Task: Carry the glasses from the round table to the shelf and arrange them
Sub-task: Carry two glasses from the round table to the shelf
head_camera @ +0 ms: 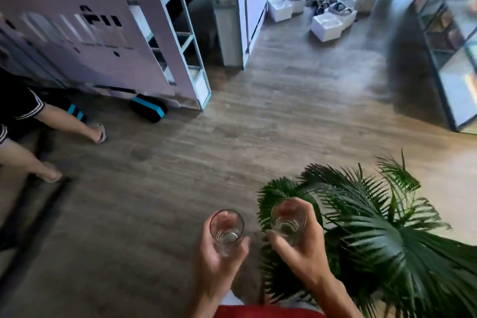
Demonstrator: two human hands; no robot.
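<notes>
I hold two clear, empty drinking glasses upright in front of my chest, low in the head view. My left hand (215, 258) wraps around the left glass (227, 230). My right hand (304, 250) grips the right glass (288, 222) from the side, fingers curled over its far rim. The two glasses are a short gap apart and do not touch. A white open shelf unit (180, 41) stands ahead at the upper left. The round table is not in view.
A palm plant (374, 219) spreads close on my right. Another person's legs (74, 124) are on the left, near a black and blue case (149, 108). White boxes (325, 26) lie on the wooden floor far ahead. A glass cabinet (454, 59) lines the right.
</notes>
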